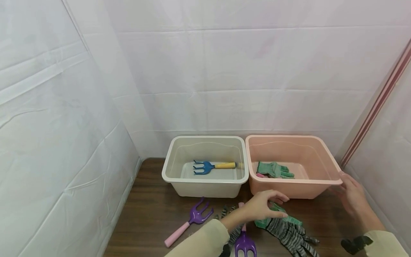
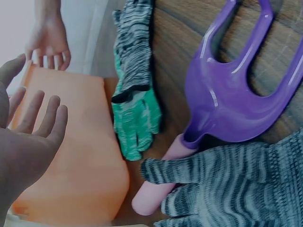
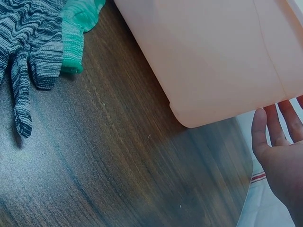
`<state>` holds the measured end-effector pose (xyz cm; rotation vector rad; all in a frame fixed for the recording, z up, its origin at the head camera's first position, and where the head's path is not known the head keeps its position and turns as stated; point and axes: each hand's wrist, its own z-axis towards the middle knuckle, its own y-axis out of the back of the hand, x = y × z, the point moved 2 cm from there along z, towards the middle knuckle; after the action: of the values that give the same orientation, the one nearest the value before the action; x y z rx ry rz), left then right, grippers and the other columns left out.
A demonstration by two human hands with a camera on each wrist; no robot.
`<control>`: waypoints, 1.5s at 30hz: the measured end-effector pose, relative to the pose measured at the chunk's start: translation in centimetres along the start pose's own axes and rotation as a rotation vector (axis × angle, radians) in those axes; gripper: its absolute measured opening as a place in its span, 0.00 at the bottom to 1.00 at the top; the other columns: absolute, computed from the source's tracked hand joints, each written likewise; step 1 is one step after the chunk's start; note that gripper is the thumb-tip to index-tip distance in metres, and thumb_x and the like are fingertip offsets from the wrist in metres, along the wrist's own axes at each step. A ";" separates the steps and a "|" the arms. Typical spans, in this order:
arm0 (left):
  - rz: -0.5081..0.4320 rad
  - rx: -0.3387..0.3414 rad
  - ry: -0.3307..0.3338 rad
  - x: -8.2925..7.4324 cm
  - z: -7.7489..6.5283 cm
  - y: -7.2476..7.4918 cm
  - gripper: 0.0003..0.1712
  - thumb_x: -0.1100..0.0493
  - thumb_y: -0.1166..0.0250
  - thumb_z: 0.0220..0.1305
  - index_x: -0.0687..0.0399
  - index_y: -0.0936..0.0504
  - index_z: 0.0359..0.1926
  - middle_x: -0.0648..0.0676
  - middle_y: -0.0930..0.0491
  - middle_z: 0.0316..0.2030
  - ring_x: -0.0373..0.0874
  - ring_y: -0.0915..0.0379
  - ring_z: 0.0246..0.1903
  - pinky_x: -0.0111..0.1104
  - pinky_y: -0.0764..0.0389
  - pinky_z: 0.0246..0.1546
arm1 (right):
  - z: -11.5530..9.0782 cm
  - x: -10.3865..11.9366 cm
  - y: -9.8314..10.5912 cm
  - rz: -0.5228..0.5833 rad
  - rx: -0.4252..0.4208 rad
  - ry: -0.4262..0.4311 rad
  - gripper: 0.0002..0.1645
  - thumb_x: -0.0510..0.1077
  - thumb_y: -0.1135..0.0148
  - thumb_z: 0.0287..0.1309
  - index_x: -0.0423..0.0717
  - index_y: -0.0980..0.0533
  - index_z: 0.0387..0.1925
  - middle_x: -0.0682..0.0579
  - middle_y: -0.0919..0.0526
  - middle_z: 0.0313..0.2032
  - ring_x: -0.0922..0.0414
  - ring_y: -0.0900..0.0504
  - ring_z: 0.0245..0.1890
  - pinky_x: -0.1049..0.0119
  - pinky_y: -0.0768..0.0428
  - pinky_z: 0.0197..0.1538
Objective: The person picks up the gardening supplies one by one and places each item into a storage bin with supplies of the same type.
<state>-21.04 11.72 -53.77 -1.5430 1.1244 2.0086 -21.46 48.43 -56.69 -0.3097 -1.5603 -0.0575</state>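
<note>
Right hand [image 1: 351,194] is at the right end of the pink tub [image 1: 295,181], fingers pretty much straight and just touching the rim. Left hand [image 1: 261,207] hangs right in front of the tub, thumb and fingers well apart, nothing in it. There's a green glove [image 1: 273,169] inside the tub, and a striped glove [image 1: 287,233] lying out in front of it.

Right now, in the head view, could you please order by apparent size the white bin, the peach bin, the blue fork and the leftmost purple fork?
Largest to smallest:
1. Peach bin and white bin, too alike to rank surely.
2. Leftmost purple fork, perhaps enlarged by lying nearer the camera.
3. Blue fork.
</note>
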 end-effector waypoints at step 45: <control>0.071 0.014 0.127 5.2 -0.2 -3.6 0.25 0.54 0.24 0.68 0.48 0.17 0.63 0.43 0.18 0.57 0.35 0.23 0.58 0.29 0.22 0.58 | 0.3 -0.5 0.6 0.038 0.034 0.049 0.25 0.52 0.46 0.82 0.51 0.29 0.74 0.65 0.22 0.61 0.71 0.18 0.54 0.69 0.15 0.47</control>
<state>-20.10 12.85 -59.98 -1.6664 1.2552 1.9667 -21.58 49.01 -57.29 -0.3083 -1.5048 -0.0090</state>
